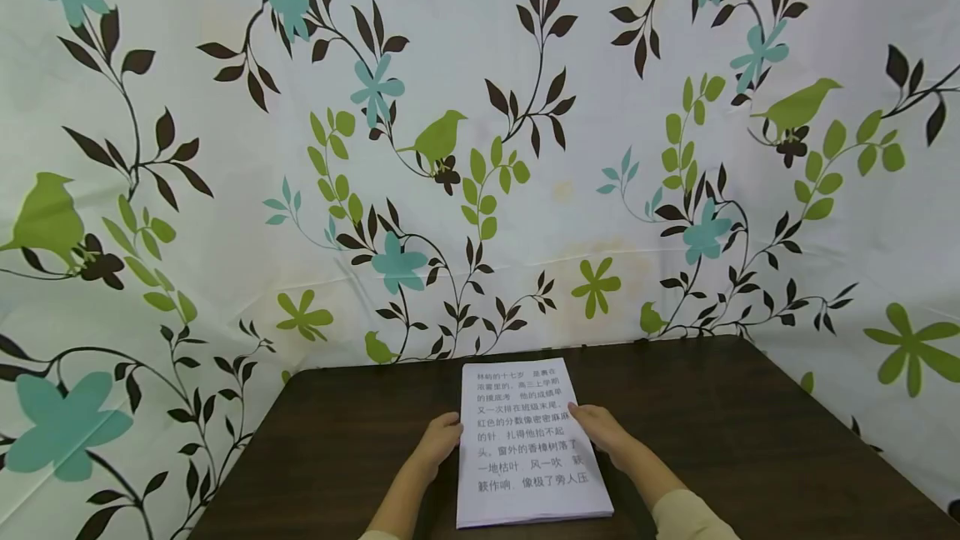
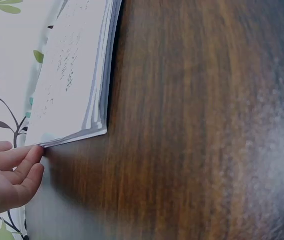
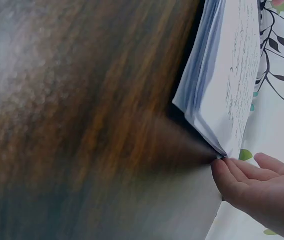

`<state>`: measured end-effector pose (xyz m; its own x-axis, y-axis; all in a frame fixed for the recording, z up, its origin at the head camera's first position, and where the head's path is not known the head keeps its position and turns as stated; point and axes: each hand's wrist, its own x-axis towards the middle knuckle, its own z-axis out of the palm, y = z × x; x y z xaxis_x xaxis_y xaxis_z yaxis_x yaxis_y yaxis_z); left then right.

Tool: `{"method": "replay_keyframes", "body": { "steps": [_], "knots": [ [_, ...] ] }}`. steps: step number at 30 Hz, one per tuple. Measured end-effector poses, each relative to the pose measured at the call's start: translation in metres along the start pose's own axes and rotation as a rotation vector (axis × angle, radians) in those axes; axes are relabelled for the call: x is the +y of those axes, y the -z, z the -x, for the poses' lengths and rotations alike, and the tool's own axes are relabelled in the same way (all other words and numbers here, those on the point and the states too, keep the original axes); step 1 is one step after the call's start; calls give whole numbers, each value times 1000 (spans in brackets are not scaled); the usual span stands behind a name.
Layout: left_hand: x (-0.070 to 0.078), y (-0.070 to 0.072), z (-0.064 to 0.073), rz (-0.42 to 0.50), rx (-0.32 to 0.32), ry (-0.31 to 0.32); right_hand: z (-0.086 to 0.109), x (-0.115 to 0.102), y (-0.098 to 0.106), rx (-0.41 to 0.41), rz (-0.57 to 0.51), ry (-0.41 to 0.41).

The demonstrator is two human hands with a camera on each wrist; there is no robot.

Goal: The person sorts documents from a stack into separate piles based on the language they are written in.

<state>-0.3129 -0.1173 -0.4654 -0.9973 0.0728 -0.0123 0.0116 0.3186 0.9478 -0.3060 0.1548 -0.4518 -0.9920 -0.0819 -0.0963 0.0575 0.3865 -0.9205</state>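
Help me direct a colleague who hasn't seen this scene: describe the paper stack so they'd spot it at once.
Find the dark brown table before the patterned white backdrop. Near the table's middle, between the left hand and the right hand, is the white paper stack. Rows of dark Chinese characters set it apart from the brown table and the bird-and-leaf backdrop.

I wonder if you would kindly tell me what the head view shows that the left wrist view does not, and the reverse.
Only the head view shows the right hand, the pale sleeves and print large and clear enough to read.

Only the left wrist view shows, close up, the sheet edges fanned unevenly into layers.

Both share the left hand with its fingers touching the paper stack, the dark table and the patterned backdrop.
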Motion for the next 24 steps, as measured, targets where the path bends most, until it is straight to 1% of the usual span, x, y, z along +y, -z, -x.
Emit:
{"method": "replay_keyframes", "body": {
  "steps": [5, 11, 14, 16, 19, 22, 24],
  "knots": [
    [2, 0, 1, -4, -1, 14, -1, -1, 0, 6, -6, -9],
    [6, 0, 2, -14, 9, -9, 0, -5, 0, 22, -10, -1],
    [8, -1, 1, -21, 19, -12, -5, -2, -1, 31, -16, -6],
    [9, -2, 1, -31, 30, -11, -14, 8, -3, 49, -20, -6],
    [10, -2, 1, -39, 48, -15, -39, 34, -5, 102, -18, -6],
    [11, -3, 2, -54, 107, -33, -64, 60, -6, 186, -20, 8],
    [11, -4, 2, -24, 151, -35, -72, 66, -6, 225, -22, 28]
  ]
}}
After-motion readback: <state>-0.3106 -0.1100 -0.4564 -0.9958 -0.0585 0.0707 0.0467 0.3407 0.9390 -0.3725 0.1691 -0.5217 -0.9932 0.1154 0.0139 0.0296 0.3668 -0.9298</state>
